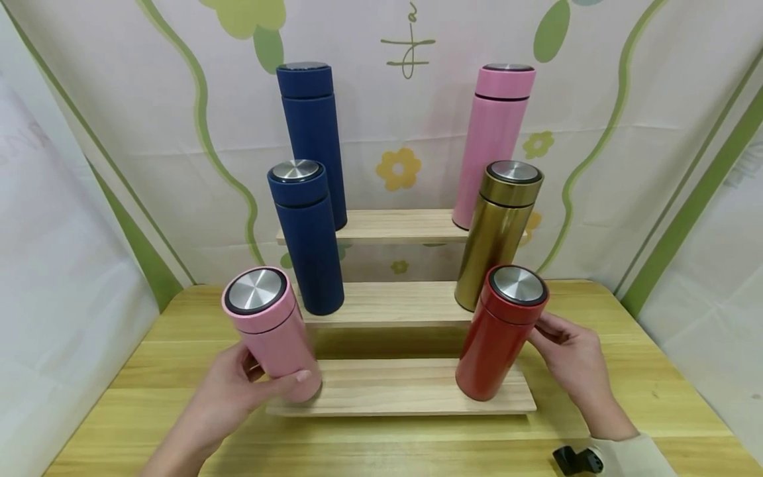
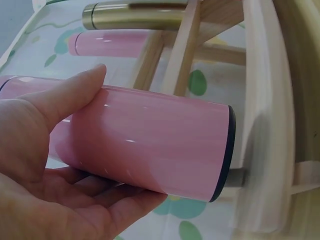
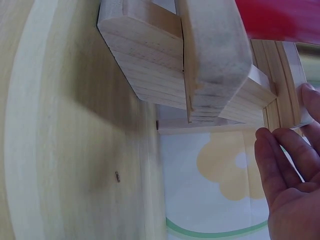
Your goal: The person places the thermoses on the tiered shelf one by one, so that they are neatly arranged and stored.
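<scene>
My left hand [image 1: 235, 391] grips a pink thermos bottle [image 1: 277, 344], thumb across its front and fingers curled round the other side. In the left wrist view, a narrow gap shows between the dark base of this pink bottle [image 2: 150, 140] and the lowest wooden board [image 2: 267, 125]. A red thermos bottle [image 1: 497, 338] stands on the right end of that lowest shelf [image 1: 393, 391]. My right hand [image 1: 572, 358] is behind and right of it, holding nothing. Its loosely extended fingers [image 3: 272, 155] are right at the end of the middle board [image 3: 285, 85].
The wooden rack has three steps. On the middle shelf [image 1: 399, 301] stand a blue bottle [image 1: 312, 252] and a gold bottle [image 1: 497, 232]. The top shelf [image 1: 399, 225] holds another blue bottle [image 1: 312, 139] and another pink one [image 1: 495, 139]. Patterned cloth [image 1: 399, 112] hangs behind the table [image 1: 381, 450].
</scene>
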Action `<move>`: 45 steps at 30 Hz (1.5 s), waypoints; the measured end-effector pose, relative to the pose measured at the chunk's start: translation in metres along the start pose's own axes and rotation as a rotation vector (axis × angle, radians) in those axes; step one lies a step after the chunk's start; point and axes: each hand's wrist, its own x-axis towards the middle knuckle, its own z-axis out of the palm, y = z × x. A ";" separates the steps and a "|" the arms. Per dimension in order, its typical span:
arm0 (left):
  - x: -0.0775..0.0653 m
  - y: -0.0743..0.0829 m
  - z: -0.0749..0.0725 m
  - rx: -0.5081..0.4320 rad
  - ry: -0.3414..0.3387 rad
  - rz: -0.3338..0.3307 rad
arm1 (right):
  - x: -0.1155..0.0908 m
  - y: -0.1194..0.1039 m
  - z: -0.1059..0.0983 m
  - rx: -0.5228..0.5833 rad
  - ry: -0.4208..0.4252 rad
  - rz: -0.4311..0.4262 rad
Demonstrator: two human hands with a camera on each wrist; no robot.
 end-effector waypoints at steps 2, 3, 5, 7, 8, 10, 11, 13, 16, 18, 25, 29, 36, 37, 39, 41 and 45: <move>0.001 -0.001 0.003 -0.001 -0.012 -0.018 | 0.000 0.000 0.000 0.002 -0.001 0.000; 0.002 -0.002 0.004 -0.006 -0.020 -0.020 | 0.000 0.000 0.000 0.004 -0.001 0.000; 0.003 -0.003 0.007 -0.014 -0.029 -0.018 | 0.000 0.000 0.000 0.005 -0.001 0.004; 0.003 -0.003 0.009 -0.023 -0.030 -0.015 | 0.000 0.000 0.000 0.005 -0.001 0.008; 0.003 -0.004 0.009 -0.030 -0.034 -0.012 | 0.000 0.000 0.000 0.004 -0.001 0.009; 0.003 -0.005 0.011 -0.035 -0.039 -0.001 | 0.000 0.000 0.000 0.002 -0.002 0.011; 0.003 -0.005 0.011 -0.043 -0.043 0.003 | 0.000 0.000 0.000 0.002 -0.002 0.011; 0.002 -0.006 0.013 -0.054 -0.048 -0.001 | 0.000 0.000 0.000 0.000 -0.003 0.007; 0.002 -0.007 0.014 -0.061 -0.059 0.004 | 0.000 0.001 0.000 0.002 -0.003 0.001; 0.001 -0.008 0.015 -0.065 -0.061 -0.001 | 0.001 0.001 0.001 0.000 -0.003 -0.001; 0.003 -0.011 0.017 -0.072 -0.058 0.019 | 0.001 0.000 0.001 0.004 -0.004 -0.004; 0.005 -0.013 0.019 -0.074 -0.063 0.022 | 0.001 0.000 0.000 -0.002 -0.004 -0.003; 0.006 -0.014 0.021 -0.078 -0.076 0.062 | 0.002 -0.002 -0.001 -0.005 0.000 0.002; 0.007 -0.014 0.022 -0.078 -0.077 0.058 | 0.002 -0.003 -0.001 -0.005 0.000 0.003; 0.007 -0.014 0.022 -0.075 -0.078 0.049 | 0.002 -0.002 -0.001 0.005 -0.003 0.009; 0.007 -0.014 0.023 -0.066 -0.077 0.035 | 0.002 -0.002 -0.001 0.009 -0.004 0.018; 0.008 -0.013 0.022 -0.046 -0.076 0.016 | 0.002 0.000 0.000 0.009 -0.008 0.036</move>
